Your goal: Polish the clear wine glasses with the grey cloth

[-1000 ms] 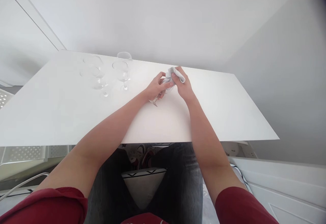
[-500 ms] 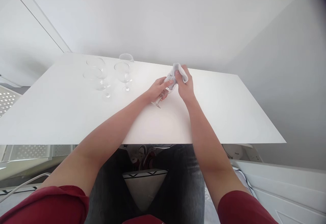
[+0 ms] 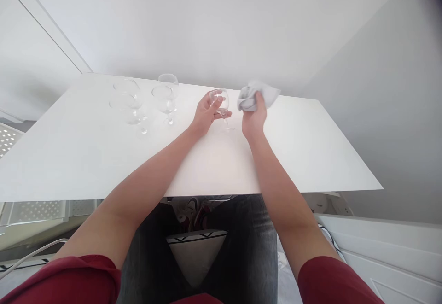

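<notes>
My left hand (image 3: 206,114) grips a clear wine glass (image 3: 223,104) by its bowl, the thumb across the front. The glass is nearly upright, its foot at or just above the white table (image 3: 210,170); I cannot tell whether it touches. To the right, my right hand (image 3: 254,116) holds a crumpled white-grey cloth (image 3: 253,97), clear of the glass. The cloth's right corner is blurred by motion.
Several more clear wine glasses stand on the table's left part, among them a front one (image 3: 164,101) and one by the back edge (image 3: 168,80). A white wall (image 3: 214,27) rises behind the table. Perforated white baskets (image 3: 39,210) are at the lower left.
The cloth has come out of the glass and moved right with my right hand. My left hand has turned the glass from tilted to nearly upright.
</notes>
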